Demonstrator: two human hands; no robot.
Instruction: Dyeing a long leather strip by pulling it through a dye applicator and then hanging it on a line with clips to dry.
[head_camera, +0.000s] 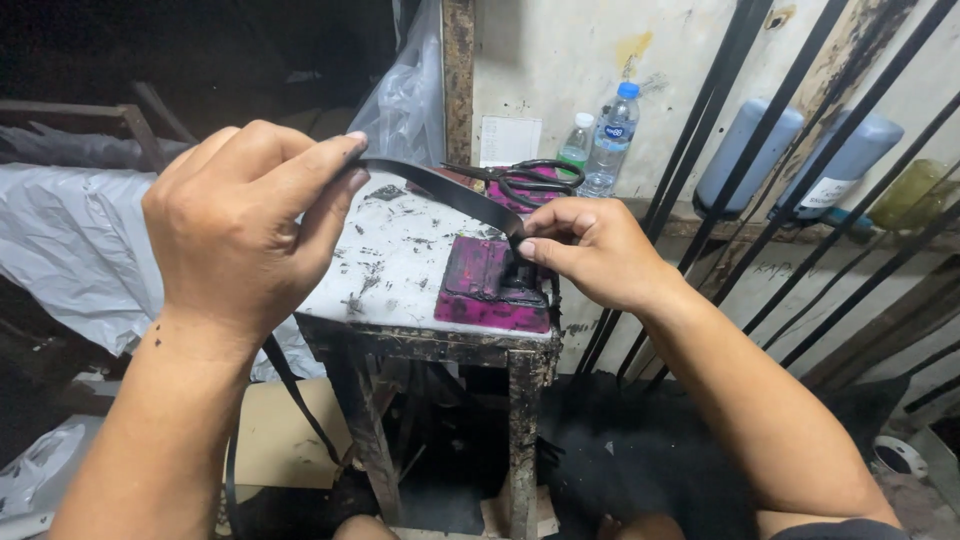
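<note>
In the head view, the left hand (235, 215) is raised in front of the camera, its fingers curled closed, and it pinches one end of a black strap (440, 190) between thumb and forefinger. The strap runs to the right and downward across a small stained work table (400, 265), and it arrives at the right hand (590, 250). The right hand is also closed, with the fingertips pressed together on the other part of the strap, just over a magenta block (490, 290) that lies on the near right corner of the table. Something small and dark sits under these fingertips, maybe a tool or only the strap end; I cannot tell which. A longer part of the strap hangs down below the left wrist. Behind the table lie black scissors (525, 178). On a ledge near the wall stand two plastic bottles (610, 130). More black straps (800, 170) hang diagonally at the right side.
</note>
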